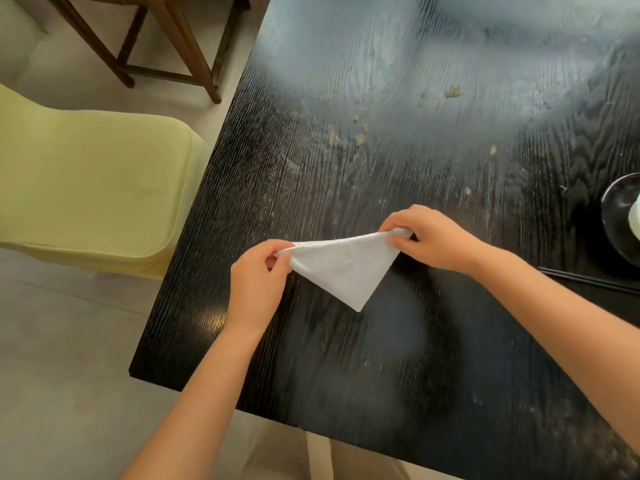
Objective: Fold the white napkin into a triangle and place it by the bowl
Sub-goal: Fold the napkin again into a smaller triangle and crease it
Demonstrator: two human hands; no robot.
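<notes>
The folding looks done: the white paper napkin (346, 263) hangs as a triangle just above the black wood-grain tabletop (398, 358), left hand (258, 282) and right hand (427, 237) each pinching a top corner. Next, placement beside what seems the dark glossy bowl (620, 216), far right.

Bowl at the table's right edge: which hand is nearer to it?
Right. The right hand pinches the napkin corner on the bowl's side; the left hand holds the far corner.

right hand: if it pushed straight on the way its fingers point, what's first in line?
The napkin that the right hand already pinches; beyond it, likely the left hand on the opposite corner, though depth is unclear.
</notes>
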